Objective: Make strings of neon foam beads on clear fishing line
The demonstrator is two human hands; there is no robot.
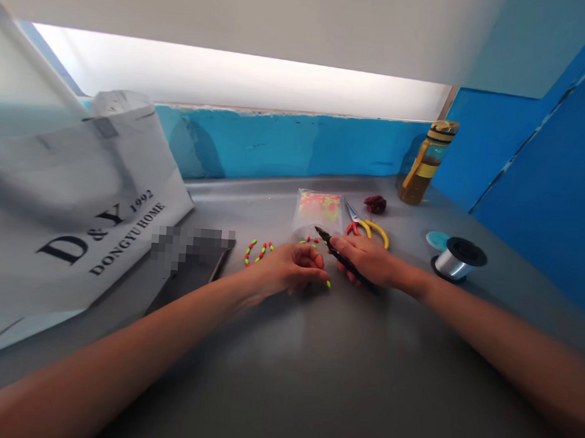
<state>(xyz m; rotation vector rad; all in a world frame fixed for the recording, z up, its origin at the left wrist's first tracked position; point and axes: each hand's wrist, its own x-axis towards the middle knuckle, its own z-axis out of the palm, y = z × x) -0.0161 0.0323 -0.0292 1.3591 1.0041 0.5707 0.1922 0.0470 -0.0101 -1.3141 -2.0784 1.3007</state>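
My left hand [302, 268] is pinched closed at the middle of the table, with a yellow-green bead [328, 284] just beyond its fingertips. A string of red and yellow-green beads [248, 250] curves across the tabletop and passes behind this hand; the thread itself is too fine to see. My right hand [367, 256] is wrapped around black-handled pliers [337, 254], whose dark jaws point up and left. A few red beads [314, 240] lie between the hands, near a clear bag of beads [319, 211].
Scissors [366, 229] with red and yellow handles lie behind my right hand, near dark red yarn [375, 204]. To the right are a spool of clear line [457, 260], a teal disc [437, 240] and a bottle [425, 165]. A white bag [87, 218] stands left, beside a dark flat object [188, 272].
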